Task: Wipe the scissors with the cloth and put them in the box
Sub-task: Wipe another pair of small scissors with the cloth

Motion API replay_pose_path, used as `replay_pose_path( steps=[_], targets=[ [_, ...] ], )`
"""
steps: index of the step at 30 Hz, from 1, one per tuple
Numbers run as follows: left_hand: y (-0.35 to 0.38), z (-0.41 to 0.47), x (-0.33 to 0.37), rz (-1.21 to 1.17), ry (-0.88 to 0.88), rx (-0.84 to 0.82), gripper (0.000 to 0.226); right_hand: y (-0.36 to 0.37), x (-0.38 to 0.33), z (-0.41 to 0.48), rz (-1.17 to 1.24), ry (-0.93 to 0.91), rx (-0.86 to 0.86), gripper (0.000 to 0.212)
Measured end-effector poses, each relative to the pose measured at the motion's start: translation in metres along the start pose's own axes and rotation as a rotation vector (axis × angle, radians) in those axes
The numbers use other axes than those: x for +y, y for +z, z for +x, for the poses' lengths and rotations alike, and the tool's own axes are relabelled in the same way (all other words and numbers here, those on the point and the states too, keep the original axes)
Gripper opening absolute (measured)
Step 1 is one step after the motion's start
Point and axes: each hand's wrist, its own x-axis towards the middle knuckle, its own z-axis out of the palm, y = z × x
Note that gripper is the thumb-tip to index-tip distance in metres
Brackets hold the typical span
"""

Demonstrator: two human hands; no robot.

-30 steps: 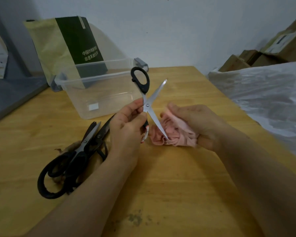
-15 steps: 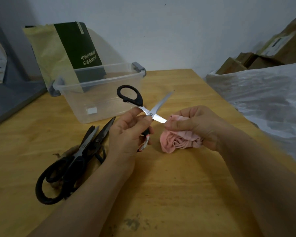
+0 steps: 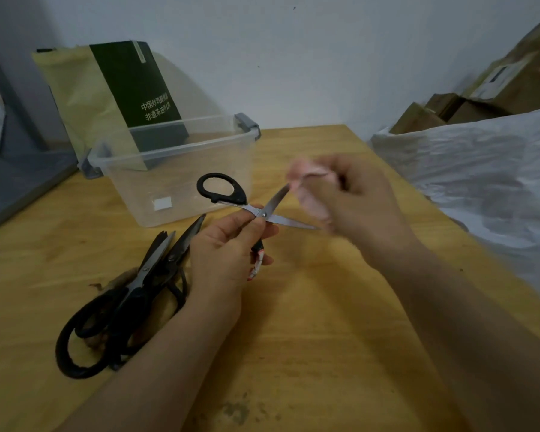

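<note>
- Scissors (image 3: pixel 264 214), blades spread, just in front of box (image 3: pixel 131 194), pinched near pivot by left hand (image 3: pixel 225 247).
- Right of box: cloth (image 3: pixel 306 194), blurred, clutched in right hand (image 3: pixel 359 201), touching upper blade.

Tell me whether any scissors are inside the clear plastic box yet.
No: the clear plastic box shows no scissors through its walls; the left hand holds one black-handled pair, other scissors lie on the wooden table.

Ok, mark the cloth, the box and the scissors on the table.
cloth (image 3: pixel 310 199), head view, blurred pink folds.
box (image 3: pixel 156 179), head view, front wall.
scissors on the table (image 3: pixel 152 257), head view, blade near pivot.
</note>
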Motion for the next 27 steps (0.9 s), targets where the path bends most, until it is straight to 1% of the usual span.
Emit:
replay_pose_path(
  steps=[2,3,4,6,8,10,12,15,18,22,27],
  targets=[
    [0.000,-0.001,0.000,-0.029,0.015,-0.005,0.012,0.014,0.009,-0.008,-0.215,-0.185,-0.157,0.015],
    [-0.001,-0.001,0.000,-0.057,0.014,-0.011,0.014,0.021,0.015,-0.010,-0.300,-0.251,-0.211,0.019],
    [-0.003,0.000,0.000,-0.088,0.007,-0.015,0.017,0.026,0.019,-0.012,-0.334,-0.311,-0.235,0.020],
    [-0.005,0.000,0.000,-0.109,-0.004,-0.015,0.020,0.031,0.024,-0.013,-0.303,-0.402,-0.230,0.023],
    [-0.005,-0.001,0.000,-0.082,-0.006,-0.030,0.020,0.032,0.030,-0.009,-0.294,-0.435,-0.168,0.021],
    [-0.001,-0.002,0.000,-0.055,0.001,-0.036,0.020,0.031,0.032,-0.005,-0.289,-0.425,-0.087,0.015],
    [0.003,-0.003,-0.001,-0.043,0.002,-0.036,0.020,0.029,0.032,-0.005,-0.279,-0.417,-0.032,0.014],
    [0.006,-0.005,-0.001,-0.075,-0.014,-0.034,0.022,0.029,0.032,-0.004,-0.282,-0.368,-0.014,0.011],
    [0.007,-0.007,0.000,-0.091,-0.029,-0.034,0.026,0.029,0.032,-0.004,-0.300,-0.327,-0.006,0.017],
    [0.006,-0.008,0.002,-0.090,-0.043,-0.047,0.025,0.028,0.031,-0.004,-0.347,-0.326,0.002,0.011],
    [0.008,-0.012,0.002,-0.054,-0.062,-0.058,0.022,0.016,0.028,0.002,-0.448,-0.235,0.107,0.018]
  ],
)
